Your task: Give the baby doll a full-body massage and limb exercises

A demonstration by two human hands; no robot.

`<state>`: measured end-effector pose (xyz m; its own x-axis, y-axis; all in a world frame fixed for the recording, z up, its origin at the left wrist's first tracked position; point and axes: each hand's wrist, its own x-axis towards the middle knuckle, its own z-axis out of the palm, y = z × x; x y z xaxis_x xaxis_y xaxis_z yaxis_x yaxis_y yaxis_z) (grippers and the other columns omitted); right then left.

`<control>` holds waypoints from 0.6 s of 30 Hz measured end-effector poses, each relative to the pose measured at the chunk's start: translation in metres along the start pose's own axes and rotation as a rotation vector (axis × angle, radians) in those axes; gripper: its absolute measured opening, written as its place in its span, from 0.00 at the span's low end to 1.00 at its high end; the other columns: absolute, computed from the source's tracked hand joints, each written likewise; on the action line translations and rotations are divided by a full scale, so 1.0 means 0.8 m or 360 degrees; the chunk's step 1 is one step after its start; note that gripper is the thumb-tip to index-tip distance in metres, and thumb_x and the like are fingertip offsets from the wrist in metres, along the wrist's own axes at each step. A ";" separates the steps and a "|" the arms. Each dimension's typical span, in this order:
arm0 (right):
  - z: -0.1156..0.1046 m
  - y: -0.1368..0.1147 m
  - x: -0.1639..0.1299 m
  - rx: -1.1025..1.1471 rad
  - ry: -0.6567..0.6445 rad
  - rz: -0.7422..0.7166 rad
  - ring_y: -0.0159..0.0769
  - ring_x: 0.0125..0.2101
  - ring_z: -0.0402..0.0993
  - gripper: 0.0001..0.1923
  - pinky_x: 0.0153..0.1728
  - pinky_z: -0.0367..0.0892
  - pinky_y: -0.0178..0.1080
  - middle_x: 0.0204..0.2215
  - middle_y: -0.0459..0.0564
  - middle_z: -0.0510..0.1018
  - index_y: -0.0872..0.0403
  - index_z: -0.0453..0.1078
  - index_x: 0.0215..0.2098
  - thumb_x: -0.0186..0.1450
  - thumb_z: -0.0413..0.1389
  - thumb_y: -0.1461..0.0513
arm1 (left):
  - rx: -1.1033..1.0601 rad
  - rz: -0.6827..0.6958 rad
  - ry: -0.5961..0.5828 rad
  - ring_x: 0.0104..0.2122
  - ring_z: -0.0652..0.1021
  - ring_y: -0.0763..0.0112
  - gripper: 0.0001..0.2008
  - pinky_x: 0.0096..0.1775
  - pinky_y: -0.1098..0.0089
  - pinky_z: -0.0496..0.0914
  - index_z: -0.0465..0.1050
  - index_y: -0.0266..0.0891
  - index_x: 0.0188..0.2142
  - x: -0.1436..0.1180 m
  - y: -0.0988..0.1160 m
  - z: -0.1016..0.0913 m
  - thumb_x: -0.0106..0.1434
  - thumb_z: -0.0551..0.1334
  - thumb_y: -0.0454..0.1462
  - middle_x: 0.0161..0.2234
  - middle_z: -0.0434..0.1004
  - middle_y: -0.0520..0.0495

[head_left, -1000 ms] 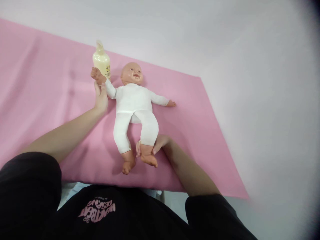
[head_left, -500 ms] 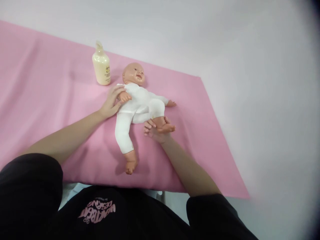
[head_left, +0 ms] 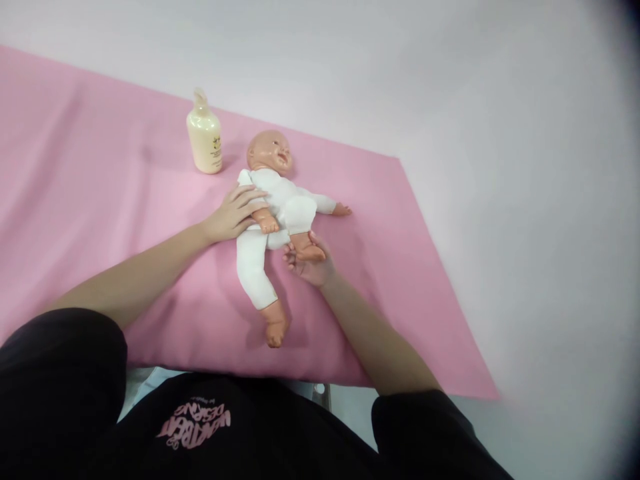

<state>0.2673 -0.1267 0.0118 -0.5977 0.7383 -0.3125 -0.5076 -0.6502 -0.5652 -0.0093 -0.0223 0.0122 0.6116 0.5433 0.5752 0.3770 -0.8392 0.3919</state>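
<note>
Bottle (head_left: pixel 205 141) stands unmoved. Left hand (head_left: pixel 233 215), closed over an arm (head_left: pixel 264 219) of the doll (head_left: pixel 273 183), has brought it lower. The doll lies on the pink bench (head_left: pixel 125 160); right hand (head_left: pixel 315 268), clasping its ankle (head_left: pixel 301 241), has shifted the bent leg (head_left: pixel 300 213) leftward.

Black, all black up top: a plain T-shirt (head_left: pixel 280 433) filled the bottom of the frame! And there, lower left of centre, came the colour, a chunky pink print (head_left: pixel 196 424) with puffy, crowded letters and a tiny pale line of text just above. Wide, loose sleeves, the left sleeve (head_left: pixel 65 360) at lower left, the right sleeve (head_left: pixel 425 427) at lower right, stopped short, and both forearms (head_left: pixel 145 277) ran bare, right down to an uncovered left hand (head_left: pixel 231 213) and right hand (head_left: pixel 316 268)!
</note>
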 end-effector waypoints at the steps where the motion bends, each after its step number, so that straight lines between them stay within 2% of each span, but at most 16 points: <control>1: 0.000 0.000 0.000 -0.0004 -0.0005 -0.0003 0.34 0.33 0.81 0.28 0.31 0.78 0.34 0.32 0.49 0.79 0.57 0.72 0.35 0.74 0.48 0.42 | -0.0003 -0.0004 0.0004 0.67 0.64 0.43 0.30 0.68 0.37 0.53 0.75 0.47 0.58 0.000 -0.001 0.000 0.72 0.51 0.60 0.63 0.73 0.36; 8: -0.010 0.004 0.005 -0.0069 -0.0025 -0.0027 0.33 0.34 0.80 0.26 0.31 0.78 0.33 0.33 0.49 0.79 0.57 0.73 0.35 0.73 0.51 0.43 | 0.0019 0.0037 -0.0014 0.67 0.64 0.44 0.28 0.68 0.37 0.54 0.73 0.47 0.60 -0.002 -0.005 0.000 0.73 0.52 0.58 0.63 0.72 0.36; 12: -0.008 0.006 0.004 -0.0199 -0.0087 -0.0087 0.33 0.35 0.79 0.25 0.33 0.77 0.33 0.34 0.49 0.78 0.57 0.73 0.36 0.72 0.53 0.43 | -0.0006 0.0004 0.0074 0.66 0.67 0.45 0.29 0.68 0.38 0.56 0.71 0.44 0.61 -0.003 -0.002 -0.002 0.73 0.52 0.58 0.62 0.72 0.33; 15: -0.003 0.012 -0.001 -0.0376 -0.0276 -0.0177 0.34 0.36 0.78 0.25 0.34 0.76 0.34 0.36 0.51 0.78 0.56 0.73 0.37 0.68 0.57 0.42 | -0.0094 -0.0137 0.0331 0.63 0.70 0.47 0.33 0.67 0.41 0.60 0.67 0.42 0.62 -0.003 -0.003 -0.002 0.72 0.52 0.61 0.61 0.72 0.32; 18: 0.001 0.020 -0.006 -0.0544 -0.0634 -0.0156 0.37 0.38 0.78 0.28 0.37 0.74 0.37 0.37 0.53 0.78 0.57 0.75 0.38 0.62 0.61 0.40 | -0.0286 -0.0326 0.0701 0.62 0.72 0.50 0.35 0.66 0.45 0.64 0.63 0.44 0.63 -0.002 -0.015 -0.001 0.70 0.51 0.64 0.59 0.72 0.34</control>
<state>0.2618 -0.1407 0.0049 -0.7807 0.6242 0.0307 -0.3815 -0.4371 -0.8145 -0.0154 -0.0134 0.0069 0.1722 0.6864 0.7066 0.3092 -0.7187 0.6228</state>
